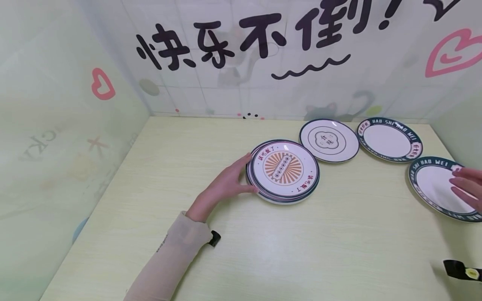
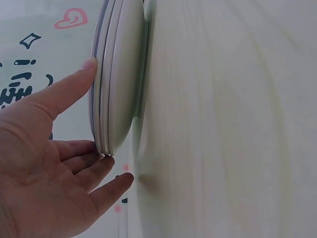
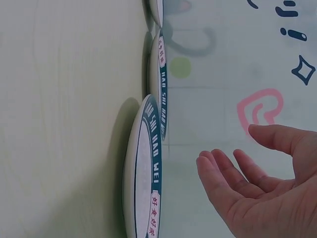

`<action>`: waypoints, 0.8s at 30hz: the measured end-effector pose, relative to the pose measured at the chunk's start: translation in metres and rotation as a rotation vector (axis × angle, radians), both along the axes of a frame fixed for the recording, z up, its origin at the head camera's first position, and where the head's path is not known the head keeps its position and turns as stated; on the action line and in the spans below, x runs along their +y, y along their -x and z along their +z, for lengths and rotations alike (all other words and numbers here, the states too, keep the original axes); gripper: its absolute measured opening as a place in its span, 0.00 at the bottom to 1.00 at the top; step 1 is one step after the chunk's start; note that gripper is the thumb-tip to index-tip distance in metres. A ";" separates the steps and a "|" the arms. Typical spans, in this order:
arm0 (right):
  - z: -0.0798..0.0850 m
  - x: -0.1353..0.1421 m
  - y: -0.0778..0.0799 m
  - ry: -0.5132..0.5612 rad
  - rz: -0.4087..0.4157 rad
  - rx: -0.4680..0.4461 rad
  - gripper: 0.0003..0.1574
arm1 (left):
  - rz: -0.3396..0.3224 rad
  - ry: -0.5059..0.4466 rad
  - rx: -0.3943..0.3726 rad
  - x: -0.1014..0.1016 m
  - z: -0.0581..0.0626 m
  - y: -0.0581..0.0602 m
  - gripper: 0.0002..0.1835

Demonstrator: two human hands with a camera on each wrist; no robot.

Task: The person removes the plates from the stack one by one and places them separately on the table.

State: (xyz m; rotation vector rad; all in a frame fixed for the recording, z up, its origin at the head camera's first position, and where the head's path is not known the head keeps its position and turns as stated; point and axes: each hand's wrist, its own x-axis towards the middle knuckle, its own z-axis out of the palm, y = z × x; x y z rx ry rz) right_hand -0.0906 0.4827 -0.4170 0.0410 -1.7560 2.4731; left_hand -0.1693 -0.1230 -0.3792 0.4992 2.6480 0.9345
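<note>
A stack of several white plates with dark rims (image 1: 286,171) lies mid-table; its top plate carries an orange sunburst and red characters. At its left edge is my left hand (image 1: 229,179), thumb and fingers spread along the rim. In the left wrist view the thumb and some fingertips of this hand (image 2: 54,148) touch the stacked rims (image 2: 106,79). My right hand (image 1: 468,186) overlaps a green-rimmed plate (image 1: 433,188) at the right. The right wrist view shows this hand (image 3: 257,183) apart from the plate (image 3: 143,168), fingers loosely bent and holding nothing.
Behind the stack lies a plate with a cloud-shaped emblem (image 1: 331,144). Another green-rimmed plate (image 1: 389,140) sits at the back right. Printed curtains or panels (image 1: 226,92) bound the wooden-looking table (image 1: 301,251) at the back and sides.
</note>
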 end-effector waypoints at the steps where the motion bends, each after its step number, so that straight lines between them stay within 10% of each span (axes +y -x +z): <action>1: 0.008 -0.014 -0.002 -0.065 -0.062 -0.015 0.23 | 0.000 0.000 0.000 0.000 0.000 0.000 0.58; 8: 0.053 -0.084 0.000 -0.093 -0.235 -0.160 0.13 | 0.003 0.003 0.000 0.001 0.000 0.001 0.58; 24: 0.065 -0.123 0.020 -0.254 -0.104 -0.274 0.11 | 0.005 -0.014 -0.010 0.001 0.002 -0.001 0.58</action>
